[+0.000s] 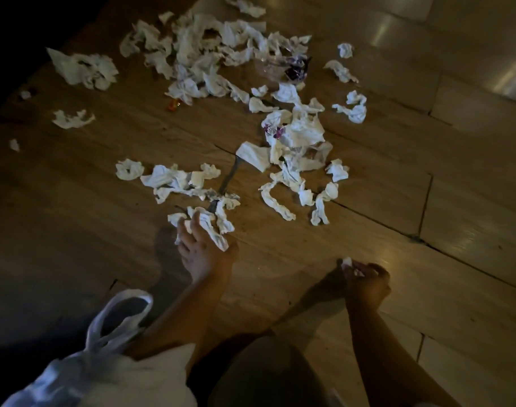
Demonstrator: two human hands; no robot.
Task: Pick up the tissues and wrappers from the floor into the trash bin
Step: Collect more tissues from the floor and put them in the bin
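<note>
On the wood-look tiled floor (383, 177), dim warm light: crumpled white tissues (204, 51) scattered in a broad spread, densest toward the far side, with a second cluster (297, 142) nearer the middle and a smaller group (174, 180) just beyond the left hand. Isolated scraps lie well apart at the left edge. Among the tissues: a dark purple wrapper (298, 70) beside a piece of clear plastic in the far pile, a small purple wrapper (274, 131) in the middle cluster, and a small orange wrapper (174, 104) on bare floor to the left.

Left hand (202, 248): fingers curled down over a bunch of tissues (212, 227) on the floor, closed around them; the bunch sticks out on both sides of the fingers.

Right hand (365, 279): low, close to the floor, fingers closed around a small wad of tissue (348, 263) that shows white at the fingertips.

A white plastic bag (104, 356) with loop handles sits at near left, by the left forearm. No rigid trash bin is visible; the bag's contents cannot be seen.
</note>
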